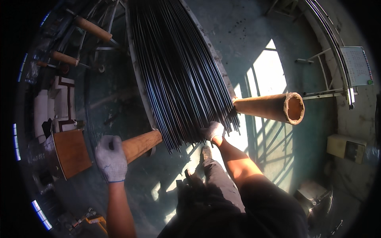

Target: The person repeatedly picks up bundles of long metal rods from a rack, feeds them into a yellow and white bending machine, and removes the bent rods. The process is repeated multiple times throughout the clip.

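Note:
A long bundle of thin black rods (178, 71) lies along a narrow rack, with its uneven ends toward me. My left hand (112, 160), in a pale knit glove, is closed at the outer end of a brown tube (143, 146) at the rack's left corner. The glove hides that end of the tube. At the near ends of the rods, my gloved right hand (214, 130) is closed around some of them. Its fingertips are partly hidden in shadow. A second brown tube (266, 108), hollow with a rough rim, sticks out from the rack's right side.
Rollers (93, 28) on metal stands are at the far left, with a brown box (72, 154) nearer. Along the right wall are a metal rail frame (331, 43), a whiteboard (357, 65) and a beige box (346, 148). My shoe (206, 152) is below the rod ends.

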`<state>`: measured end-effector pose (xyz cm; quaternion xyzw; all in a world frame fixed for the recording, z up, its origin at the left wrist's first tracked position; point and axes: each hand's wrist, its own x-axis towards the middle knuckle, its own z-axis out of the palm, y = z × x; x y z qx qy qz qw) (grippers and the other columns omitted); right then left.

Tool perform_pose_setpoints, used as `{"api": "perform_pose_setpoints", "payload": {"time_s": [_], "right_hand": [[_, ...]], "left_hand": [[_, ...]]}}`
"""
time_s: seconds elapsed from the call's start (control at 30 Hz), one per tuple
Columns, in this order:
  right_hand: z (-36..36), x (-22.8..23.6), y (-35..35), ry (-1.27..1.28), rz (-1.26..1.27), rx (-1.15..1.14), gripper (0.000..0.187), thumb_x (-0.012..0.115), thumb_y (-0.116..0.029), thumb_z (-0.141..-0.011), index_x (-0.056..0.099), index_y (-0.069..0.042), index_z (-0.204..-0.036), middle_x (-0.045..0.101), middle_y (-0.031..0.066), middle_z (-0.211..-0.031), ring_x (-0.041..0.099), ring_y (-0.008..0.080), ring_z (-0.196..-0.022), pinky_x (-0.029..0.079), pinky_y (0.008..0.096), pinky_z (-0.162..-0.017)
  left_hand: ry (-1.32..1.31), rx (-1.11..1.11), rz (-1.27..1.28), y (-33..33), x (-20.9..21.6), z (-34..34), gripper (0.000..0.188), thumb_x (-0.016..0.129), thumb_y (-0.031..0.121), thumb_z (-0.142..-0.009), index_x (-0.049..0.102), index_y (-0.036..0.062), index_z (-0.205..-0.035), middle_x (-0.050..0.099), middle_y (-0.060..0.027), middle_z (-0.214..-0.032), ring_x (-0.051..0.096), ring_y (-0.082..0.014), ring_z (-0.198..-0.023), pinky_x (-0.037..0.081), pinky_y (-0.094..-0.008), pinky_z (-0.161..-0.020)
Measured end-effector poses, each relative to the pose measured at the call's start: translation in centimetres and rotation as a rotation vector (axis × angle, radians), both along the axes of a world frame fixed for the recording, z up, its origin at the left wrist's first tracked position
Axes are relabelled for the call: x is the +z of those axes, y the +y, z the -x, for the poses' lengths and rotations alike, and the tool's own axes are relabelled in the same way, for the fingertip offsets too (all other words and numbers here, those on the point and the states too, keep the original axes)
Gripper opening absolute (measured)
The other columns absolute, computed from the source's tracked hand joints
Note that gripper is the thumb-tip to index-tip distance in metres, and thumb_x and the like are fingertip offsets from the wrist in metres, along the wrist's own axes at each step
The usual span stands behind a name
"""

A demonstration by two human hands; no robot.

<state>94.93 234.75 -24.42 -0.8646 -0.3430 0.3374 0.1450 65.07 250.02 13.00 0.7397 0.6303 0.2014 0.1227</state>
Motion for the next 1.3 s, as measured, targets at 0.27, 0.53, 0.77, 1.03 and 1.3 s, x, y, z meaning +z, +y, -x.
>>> {"api": "perform_pose_setpoints", "payload": {"time_s": [0.27, 0.53, 0.77, 1.03, 1.3], "right_hand": [[-1.5, 1.1, -1.0, 0.21, -0.082, -0.047, 0.07, 0.082, -0.062, -0.095, 0.08, 0.008, -0.097, 0.078, 0.022, -0.081, 0.079, 0.0308, -0.074, 0.062, 0.0438, -0.068], [0.2, 5.8, -6.6, 0.372, -0.137, -0.062, 0.064, 0.067, -0.058, -0.108, 0.077, 0.005, -0.107, 0.072, 0.014, -0.074, 0.067, 0.0244, -0.061, 0.055, 0.0426, -0.059], [10.3, 19.2, -36.9, 0.273, 0.133, -0.281, 0.066, 0.066, -0.06, -0.106, 0.079, 0.004, -0.119, 0.079, 0.0292, -0.109, 0.077, 0.0383, -0.108, 0.056, 0.0504, -0.098], [37.3, 34.2, -82.4, 0.167, 0.853, -0.594, 0.057, 0.072, -0.069, -0.097, 0.083, -0.013, -0.106, 0.082, 0.0187, -0.105, 0.079, 0.0398, -0.106, 0.061, 0.0499, -0.095], [49.1, 30.9, -89.2, -0.544, 0.541, -0.831, 0.031, 0.086, -0.038, -0.075, 0.071, -0.011, -0.072, 0.074, 0.016, -0.079, 0.076, 0.0377, -0.088, 0.059, 0.0519, -0.081]], "left_hand": [[0.064, -0.03, -0.088, -0.5, 0.3, 0.1, 0.018, 0.073, 0.019, -0.1, 0.072, 0.0014, -0.095, 0.074, -0.0211, -0.094, 0.07, -0.0442, -0.091, 0.055, -0.0523, -0.084], [0.324, -0.266, -0.341, -2.8, 0.9, -0.3, 0.012, 0.073, 0.017, -0.096, 0.074, 0.0053, -0.093, 0.075, -0.0189, -0.096, 0.07, -0.0412, -0.098, 0.056, -0.052, -0.092], [-0.113, -0.742, -0.125, -15.4, -7.5, -0.3, 0.015, 0.076, 0.014, -0.09, 0.077, 0.0065, -0.103, 0.076, -0.0168, -0.104, 0.07, -0.0407, -0.105, 0.053, -0.0522, -0.106], [-1.016, -0.067, 1.788, -27.5, -27.6, -3.0, 0.044, 0.06, 0.05, -0.114, 0.064, 0.0073, -0.124, 0.067, -0.0107, -0.11, 0.067, -0.0308, -0.102, 0.056, -0.0558, -0.093], [-1.161, 0.017, 1.757, -43.6, -20.2, -4.1, 0.021, 0.054, 0.021, -0.114, 0.057, 0.0068, -0.099, 0.057, -0.0056, -0.081, 0.054, -0.0208, -0.066, 0.053, -0.0366, -0.063]]}}
